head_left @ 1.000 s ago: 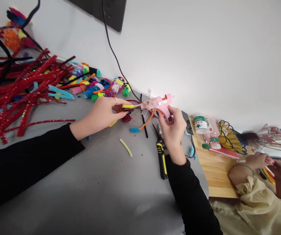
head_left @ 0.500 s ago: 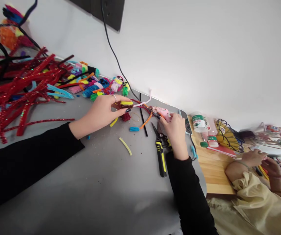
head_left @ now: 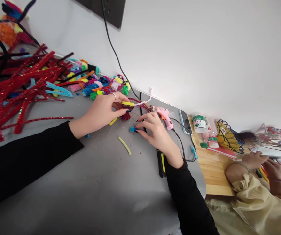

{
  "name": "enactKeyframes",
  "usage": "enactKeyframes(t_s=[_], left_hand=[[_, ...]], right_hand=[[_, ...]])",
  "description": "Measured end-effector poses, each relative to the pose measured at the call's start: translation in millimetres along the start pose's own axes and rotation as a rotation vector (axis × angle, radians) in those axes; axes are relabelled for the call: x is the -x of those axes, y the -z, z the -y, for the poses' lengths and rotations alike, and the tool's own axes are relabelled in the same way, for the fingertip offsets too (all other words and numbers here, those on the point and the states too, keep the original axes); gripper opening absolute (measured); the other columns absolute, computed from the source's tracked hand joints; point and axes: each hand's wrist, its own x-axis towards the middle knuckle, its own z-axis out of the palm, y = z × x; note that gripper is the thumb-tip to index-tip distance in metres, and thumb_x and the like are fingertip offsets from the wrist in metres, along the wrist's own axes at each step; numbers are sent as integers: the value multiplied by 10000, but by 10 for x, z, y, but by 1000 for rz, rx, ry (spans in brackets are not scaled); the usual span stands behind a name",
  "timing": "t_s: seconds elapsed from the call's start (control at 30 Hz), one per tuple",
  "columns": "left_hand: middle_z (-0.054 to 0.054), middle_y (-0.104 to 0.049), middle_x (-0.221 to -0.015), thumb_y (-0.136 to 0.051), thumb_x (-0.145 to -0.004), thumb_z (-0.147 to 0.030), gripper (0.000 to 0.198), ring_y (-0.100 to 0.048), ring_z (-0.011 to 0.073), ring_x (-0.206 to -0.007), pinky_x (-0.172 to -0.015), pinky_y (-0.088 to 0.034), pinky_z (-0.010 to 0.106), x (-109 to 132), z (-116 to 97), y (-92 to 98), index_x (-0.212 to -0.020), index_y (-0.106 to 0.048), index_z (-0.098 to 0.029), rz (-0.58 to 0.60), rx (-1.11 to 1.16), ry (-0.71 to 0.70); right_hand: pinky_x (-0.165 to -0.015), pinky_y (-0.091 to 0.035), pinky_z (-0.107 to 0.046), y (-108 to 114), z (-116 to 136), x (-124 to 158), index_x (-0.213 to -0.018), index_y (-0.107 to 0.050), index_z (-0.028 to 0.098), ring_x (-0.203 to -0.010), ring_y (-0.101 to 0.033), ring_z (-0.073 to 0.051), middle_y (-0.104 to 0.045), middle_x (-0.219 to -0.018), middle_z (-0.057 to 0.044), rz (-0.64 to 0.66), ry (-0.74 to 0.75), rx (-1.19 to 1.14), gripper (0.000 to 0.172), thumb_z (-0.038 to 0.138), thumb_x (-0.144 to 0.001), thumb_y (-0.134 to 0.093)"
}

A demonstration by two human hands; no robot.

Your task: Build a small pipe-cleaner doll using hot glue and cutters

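My left hand (head_left: 103, 111), closed, pinches a small yellow and dark brown pipe-cleaner piece (head_left: 128, 104) between thumb and fingers, just above the table. A dark red fuzzy bundle (head_left: 125, 116) shows below those fingertips. My right hand (head_left: 156, 133) has its thumb and index fingertip on a small blue pipe-cleaner piece (head_left: 132, 129) lying on the grey table; its other fingers are spread. Behind that hand rests a pink glue gun (head_left: 164, 116) with an orange trigger. Pliers (head_left: 162, 163) with black and yellow handles lie partly hidden under my right wrist.
Red tinsel pipe cleaners (head_left: 32, 85) are heaped at the left. Small colourful figures (head_left: 96, 86) line the wall. A yellow-green strip (head_left: 125, 146) lies near the front. At the right are a phone (head_left: 185, 121), bottles (head_left: 199, 123) and a co-worker's hands (head_left: 255, 160).
My right hand has left the glue gun and moved left to the blue piece. The glue gun is now uncovered, and the pliers' jaws are hidden. My left hand has barely moved.
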Motion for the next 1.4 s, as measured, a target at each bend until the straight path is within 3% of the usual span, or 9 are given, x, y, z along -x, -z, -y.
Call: enactKeyframes(t_s=[0.17, 0.3, 0.5, 0.67, 0.83, 0.9, 1.0, 1.2, 1.4], left_hand=[[55, -841, -1007, -737, -840, -295, 291, -774, 221, -882, -842, -635, 307, 1, -38, 0, -1112, -803, -214, 54, 3, -6], [42, -839, -990, -735, -825, -275, 309, -760, 206, -846, -843, -628, 297, 5, -44, -23, -1115, -826, -219, 86, 16, -40], [35, -835, -932, -730, -828, -315, 297, -745, 206, -793, -765, -600, 294, 21, -53, -55, -1088, -842, -224, 128, -36, -79], [31, -848, -1018, -723, -821, -311, 283, -749, 223, -853, -778, -577, 309, 26, -74, -62, -1068, -847, -253, 143, -101, -90], [36, -845, -987, -722, -817, -297, 278, -743, 221, -821, -772, -576, 316, 28, -75, -66, -1062, -846, -253, 168, -79, -85], [31, -843, -965, -725, -801, -280, 301, -741, 216, -806, -756, -578, 306, 28, -74, -67, -1076, -845, -252, 182, -58, -79], [33, -838, -940, -712, -790, -253, 317, -740, 215, -789, -746, -588, 307, 31, -79, -70, -1079, -841, -241, 211, -28, -79], [53, -820, -881, -700, -806, -270, 343, -732, 220, -756, -728, -603, 330, 49, -102, -94, -1111, -828, -177, 230, 36, -53], [30, -804, -839, -697, -793, -260, 300, -718, 217, -729, -730, -610, 348, 73, -125, -111, -1055, -825, -187, 215, 75, -41]], right_hand=[[-980, -580, -439, 55, 75, -24, -1064, -677, 251, -1063, -720, -226, -779, -1109, -62, -130, -99, -175, 82, 206, -1035, -614], [-857, -592, -362, 26, 102, -32, -1019, -659, 248, -921, -709, -191, -771, -1025, -41, -302, -192, -217, 43, 214, -993, -665], [-841, -627, -349, -63, 88, -43, -1097, -676, 257, -883, -719, -168, -759, -1023, -26, -474, -262, -291, 134, 233, -968, -705], [-865, -661, -344, -114, 64, -54, -1061, -647, 261, -962, -755, -179, -760, -1042, -36, -483, -320, -413, 148, 272, -940, -732], [-834, -670, -360, -132, 45, -66, -1383, -516, 291, -889, -764, -179, -781, -1016, -25, -482, -283, -547, 492, 279, -948, -745], [-850, -674, -376, -120, 54, -73, -1338, -601, 288, -916, -756, -188, -781, -1045, -42, -452, -272, -519, 401, 259, -957, -720], [-897, -681, -393, -104, 72, -78, -1100, -740, 267, -995, -749, -198, -770, -1108, -60, -391, -269, -499, 157, 223, -956, -696], [-924, -683, -391, -95, 126, -75, -1091, -785, 269, -1040, -747, -194, -747, -1153, -64, -376, -266, -556, 165, 203, -962, -706], [-821, -633, -371, -54, 160, -83, -989, -783, 261, -944, -717, -196, -767, -1071, -56, -376, -241, -270, 112, 188, -973, -700]])
